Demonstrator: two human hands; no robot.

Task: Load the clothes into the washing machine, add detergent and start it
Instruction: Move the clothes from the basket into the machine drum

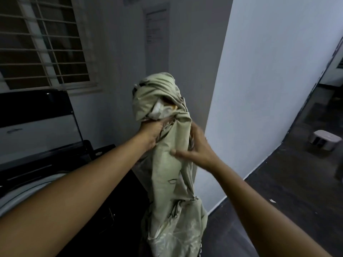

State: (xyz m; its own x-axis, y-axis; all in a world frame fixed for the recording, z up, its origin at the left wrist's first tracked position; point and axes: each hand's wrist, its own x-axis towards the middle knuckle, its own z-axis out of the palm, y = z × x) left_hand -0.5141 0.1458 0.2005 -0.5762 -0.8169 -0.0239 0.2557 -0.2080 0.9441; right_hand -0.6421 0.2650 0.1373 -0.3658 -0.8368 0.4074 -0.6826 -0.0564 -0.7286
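Pale-green cloth bundle [172, 182] is held up just right of the washing machine [37, 130], outside it. My left hand [150, 134] has fingers clenched on its twisted neck. My right hand [196, 153] grips just below.

Dim indoor light, brighter on the right wall [269, 75], soft focus, wide-angle bending at edges

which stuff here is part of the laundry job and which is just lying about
For the job: green cloth, gripped by the left hand and right hand; washing machine, lid up.
Just around: white stool on the floor; barred window; paper on the wall.
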